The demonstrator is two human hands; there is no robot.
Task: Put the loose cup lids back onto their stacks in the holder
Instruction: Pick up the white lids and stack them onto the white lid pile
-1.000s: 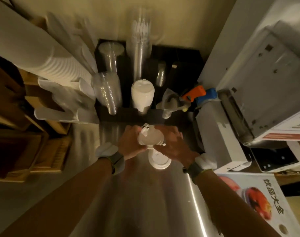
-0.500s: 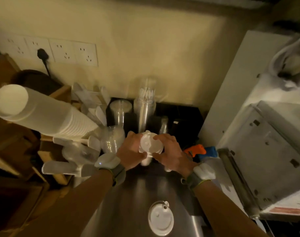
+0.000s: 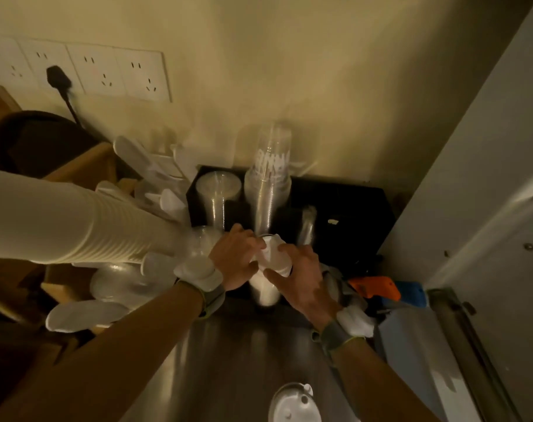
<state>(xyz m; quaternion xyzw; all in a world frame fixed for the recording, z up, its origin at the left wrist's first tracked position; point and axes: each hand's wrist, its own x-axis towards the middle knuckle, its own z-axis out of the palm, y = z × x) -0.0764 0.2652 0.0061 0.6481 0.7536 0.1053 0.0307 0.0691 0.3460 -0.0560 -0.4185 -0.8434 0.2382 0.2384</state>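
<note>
Nearest, bottom edge: one loose white lid (image 3: 294, 405) lies flat on the steel counter (image 3: 228, 360), apart from both hands, partly cut off by the frame.
Forearms: both bare, each with a wrist strap and a white block on it.
Left hand (image 3: 236, 258): fingers curled onto the left side of a small bunch of white lids (image 3: 274, 255).
Right hand (image 3: 301, 284): thumb and fingers spread around the right and near side of the same bunch; both hands grip it together.
Held lids: tilted, blurred, right over the white lid stack (image 3: 263, 289) at the front of the black holder (image 3: 344, 214); whether they touch the stack cannot be told.
Left of hands: long stack of white paper cups (image 3: 76, 223) lying sideways; clear domed lids (image 3: 122, 281) below it.
Right of hands: orange tool (image 3: 378, 286) just beside a blue one (image 3: 411, 293).
Holder, rear: clear cup stacks (image 3: 269, 184) standing upright.
Far: cream wall with a row of sockets (image 3: 107, 74), one black plug (image 3: 58, 79) inserted.
</note>
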